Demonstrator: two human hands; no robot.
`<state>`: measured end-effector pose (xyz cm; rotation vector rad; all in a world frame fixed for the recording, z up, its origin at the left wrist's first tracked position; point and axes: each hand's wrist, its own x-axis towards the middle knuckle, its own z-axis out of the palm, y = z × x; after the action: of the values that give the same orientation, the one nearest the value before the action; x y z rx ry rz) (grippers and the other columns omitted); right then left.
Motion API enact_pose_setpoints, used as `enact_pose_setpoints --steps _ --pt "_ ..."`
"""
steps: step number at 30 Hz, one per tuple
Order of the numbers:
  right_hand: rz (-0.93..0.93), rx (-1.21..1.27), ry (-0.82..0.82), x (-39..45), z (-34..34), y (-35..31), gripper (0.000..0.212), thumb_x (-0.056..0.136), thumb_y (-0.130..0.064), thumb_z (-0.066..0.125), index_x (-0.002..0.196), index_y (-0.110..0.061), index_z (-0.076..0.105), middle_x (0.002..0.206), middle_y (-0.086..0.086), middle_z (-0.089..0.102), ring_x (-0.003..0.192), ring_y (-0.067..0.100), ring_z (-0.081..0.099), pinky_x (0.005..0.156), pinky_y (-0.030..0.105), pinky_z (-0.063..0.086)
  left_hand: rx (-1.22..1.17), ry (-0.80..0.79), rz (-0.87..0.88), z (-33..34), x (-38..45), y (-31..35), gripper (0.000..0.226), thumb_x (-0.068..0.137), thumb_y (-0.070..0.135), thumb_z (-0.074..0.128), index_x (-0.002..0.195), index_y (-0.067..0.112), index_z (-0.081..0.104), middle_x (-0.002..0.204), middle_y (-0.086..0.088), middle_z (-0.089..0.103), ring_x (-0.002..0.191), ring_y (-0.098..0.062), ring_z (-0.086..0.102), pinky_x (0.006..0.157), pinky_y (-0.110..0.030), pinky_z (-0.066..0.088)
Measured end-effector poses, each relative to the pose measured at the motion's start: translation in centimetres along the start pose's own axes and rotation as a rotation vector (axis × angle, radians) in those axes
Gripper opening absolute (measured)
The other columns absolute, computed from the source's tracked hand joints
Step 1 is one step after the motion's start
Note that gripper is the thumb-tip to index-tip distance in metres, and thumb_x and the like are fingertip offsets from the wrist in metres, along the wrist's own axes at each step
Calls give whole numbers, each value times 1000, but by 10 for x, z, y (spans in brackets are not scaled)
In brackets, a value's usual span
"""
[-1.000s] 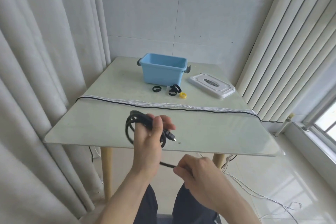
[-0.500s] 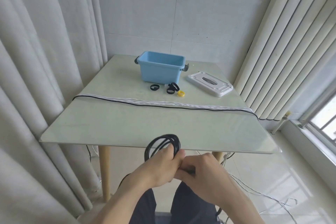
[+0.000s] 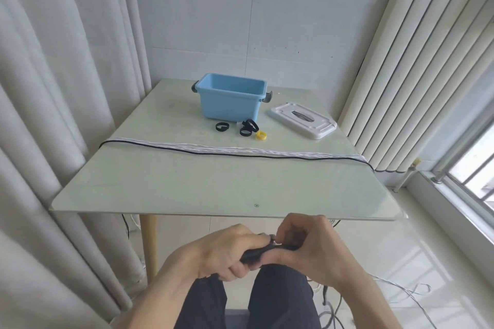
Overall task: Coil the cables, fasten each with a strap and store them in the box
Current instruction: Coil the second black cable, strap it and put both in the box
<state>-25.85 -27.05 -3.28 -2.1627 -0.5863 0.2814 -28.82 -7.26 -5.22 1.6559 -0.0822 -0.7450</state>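
1. so a second ago the left hand (image 3: 224,254) had the black cable (image 3: 258,251) up over the table edge as a visible loop bundle, with the right hand (image 3: 307,251) pulling the tail. now both hands have dropped below the table (image 3: 187,184) edge, over the lap, and the loops are squashed out of sight between them.
2. my read: winding's pretty much done on this one, and it's being held tight ready for a strap.
3. grip-wise: left fingers are curled round the bundle, and the right thumb and fingers pinch its end. only a short dark bit shows between the two hands.
4. straps (image 3: 250,128) are still by the blue box (image 3: 230,100), well away from the hands, so a reach is needed next.
5. more cables (image 3: 230,151) lie across the table, uncoiled.
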Motion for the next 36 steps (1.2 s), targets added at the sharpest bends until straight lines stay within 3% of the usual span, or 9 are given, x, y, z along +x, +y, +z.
enact_pose_setpoints --steps 5,8,11,16,19,23,28,31,36 --pt "-17 -2 159 7 -1 20 53 55 -74 79 69 -25 64 52 0 55 48 7 41 50 23 34 -213 -245 117 -16 -10 -9 56 94 61 43 62 15 49 42 8 31 33 -6 19 36 -22 11" --pt "-34 51 77 10 5 22 54 78 -82 50 84 -30 67 70 -1 63 58 16 54 61 35 48 -480 -334 241 -20 -7 -16 56 90 66 52 66 15 50 41 8 31 31 -8 20 35 -22 15" --pt "71 330 -99 9 10 19 64 92 -75 26 99 -32 73 87 -10 71 61 21 67 67 32 55 -686 -338 415 -20 -2 -20 42 95 46 58 64 18 51 40 8 27 31 -11 22 36 -22 20" --pt "128 937 -142 13 23 18 71 86 -63 62 121 -1 67 114 25 70 108 40 68 95 45 53 -1011 35 492 -15 1 -14 44 94 40 54 59 16 45 36 7 23 26 -10 19 34 -21 24" --pt "174 1156 -36 17 36 11 55 95 -39 53 120 9 61 91 17 65 79 32 67 83 42 55 -1053 272 461 -3 7 -8 43 93 41 49 59 15 43 36 6 21 26 -9 22 34 -22 28" --pt "210 1348 134 22 49 -1 29 96 -32 55 87 -7 66 68 3 37 53 18 34 62 35 43 -1057 398 394 5 12 -6 42 94 43 51 63 15 47 43 5 19 32 -11 23 40 -27 35" --pt "206 1281 298 27 45 -4 26 101 -30 51 117 -19 69 66 0 17 50 13 16 45 25 24 -1039 219 378 3 8 -11 34 99 35 46 85 7 60 56 -1 32 47 -18 35 63 -36 47" --pt "160 1199 284 27 39 -7 26 103 -27 49 114 -18 71 68 3 13 51 14 13 45 26 17 -1053 65 399 -9 3 -15 31 99 25 42 89 3 60 61 -3 42 53 -21 43 73 -40 50" --pt "121 1018 243 30 40 -8 26 103 -30 48 110 -21 72 72 9 15 54 17 15 44 27 28 -1075 202 316 -3 4 -6 28 84 30 41 66 11 50 47 3 23 41 -16 17 49 -30 36"
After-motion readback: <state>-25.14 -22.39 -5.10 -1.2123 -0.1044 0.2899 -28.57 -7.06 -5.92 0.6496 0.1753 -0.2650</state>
